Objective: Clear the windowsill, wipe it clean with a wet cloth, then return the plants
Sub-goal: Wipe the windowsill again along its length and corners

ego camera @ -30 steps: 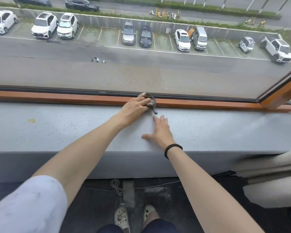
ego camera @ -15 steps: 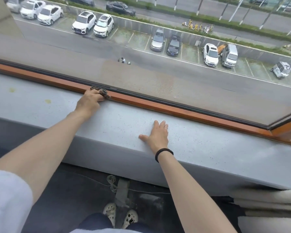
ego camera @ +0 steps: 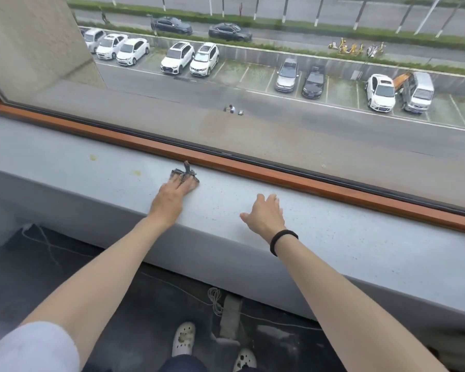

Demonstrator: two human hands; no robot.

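The grey speckled windowsill (ego camera: 346, 237) runs across the view below the window. My left hand (ego camera: 172, 196) lies flat on it, fingers straight, pressing a small dark grey cloth (ego camera: 186, 173) against the sill close to the orange-brown window frame (ego camera: 279, 178). Most of the cloth is hidden under my fingers; a strand pokes out between them. My right hand (ego camera: 265, 214), with a black band on the wrist, rests palm-down on the sill to the right, holding nothing. No plants are in view.
Two small yellowish spots (ego camera: 93, 157) mark the sill left of the cloth. Below the sill are a dark floor, a coiled white cord (ego camera: 215, 299) and my feet in white clogs (ego camera: 183, 338). Glass shuts off the car park outside.
My left hand has come off the window frame and down onto the flat sill, now pressing the cloth with straight fingers. My right hand stays resting on the sill. My view swung left.
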